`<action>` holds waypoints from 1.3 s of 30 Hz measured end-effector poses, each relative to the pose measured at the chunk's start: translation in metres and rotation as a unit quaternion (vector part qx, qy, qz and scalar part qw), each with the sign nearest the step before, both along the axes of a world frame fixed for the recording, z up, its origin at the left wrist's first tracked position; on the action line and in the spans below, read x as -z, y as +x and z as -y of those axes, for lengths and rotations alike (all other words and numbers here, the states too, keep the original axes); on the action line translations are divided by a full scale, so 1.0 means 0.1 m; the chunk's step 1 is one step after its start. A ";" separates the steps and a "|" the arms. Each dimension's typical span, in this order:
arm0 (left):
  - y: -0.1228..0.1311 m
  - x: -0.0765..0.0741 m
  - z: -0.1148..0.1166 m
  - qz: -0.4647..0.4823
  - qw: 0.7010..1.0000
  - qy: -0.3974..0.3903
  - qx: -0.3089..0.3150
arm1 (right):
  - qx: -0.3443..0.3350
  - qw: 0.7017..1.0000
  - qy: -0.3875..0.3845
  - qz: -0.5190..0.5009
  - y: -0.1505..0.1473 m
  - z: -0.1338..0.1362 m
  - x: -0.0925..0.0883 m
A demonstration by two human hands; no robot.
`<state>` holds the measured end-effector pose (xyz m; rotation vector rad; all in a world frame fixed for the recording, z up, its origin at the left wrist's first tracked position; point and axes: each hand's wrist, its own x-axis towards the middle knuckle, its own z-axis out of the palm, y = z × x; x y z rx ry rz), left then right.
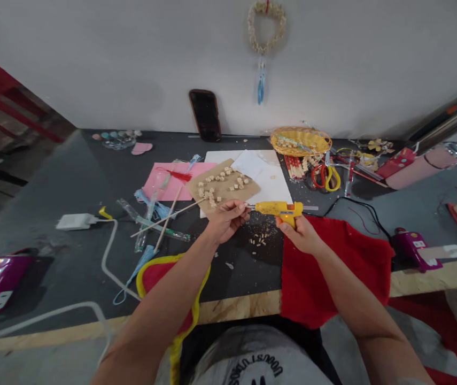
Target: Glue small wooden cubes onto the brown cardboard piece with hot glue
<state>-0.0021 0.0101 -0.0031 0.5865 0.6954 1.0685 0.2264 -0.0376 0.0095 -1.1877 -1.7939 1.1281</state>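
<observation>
A yellow hot glue gun [276,208] lies level in my right hand [301,234], which is wrapped round its handle. Its nozzle points left, and a clear glue stick [311,208] sticks out of the back. My left hand [228,218] is closed in a pinch right at the nozzle; whatever is between its fingertips is too small to make out. Just beyond that hand, several small pale pieces [212,192] sit on a brown card [248,193]. A thin wooden stick [172,215] reaches toward the left hand. Tiny pale bits [258,238] are scattered below the glue gun.
Red cloth [332,267] lies under my right forearm. At the back right are a yellow basket [301,141], scissors [326,177] and a pink bottle [424,167]. A phone [205,115] leans on the wall. A white cable [110,251] and blue tassels [144,262] lie left.
</observation>
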 end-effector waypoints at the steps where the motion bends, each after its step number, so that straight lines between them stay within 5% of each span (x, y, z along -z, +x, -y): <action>1: 0.00 0.00 0.00 -0.002 1.000 0.000 0.001 | 0.001 1.000 0.000 0.001 0.00 0.00 0.00; 21: 0.01 0.00 0.01 -0.009 0.999 0.025 0.030 | 0.020 0.998 -0.024 -0.052 0.02 -0.01 -0.03; 25: 0.00 0.00 0.01 -0.006 0.999 0.030 0.034 | 0.073 0.980 -0.076 -0.166 0.05 -0.07 0.04; 29: 0.00 0.00 0.00 0.007 0.999 0.025 0.024 | 0.157 0.930 -0.153 -0.293 0.09 -0.16 0.13; 34: -0.01 0.01 -0.02 0.033 0.999 0.006 0.004 | 0.203 0.913 -0.166 -0.312 0.10 -0.24 0.14; 39: -0.03 0.00 -0.02 0.049 0.999 -0.002 0.009 | 0.247 0.926 -0.142 -0.245 0.13 -0.33 0.20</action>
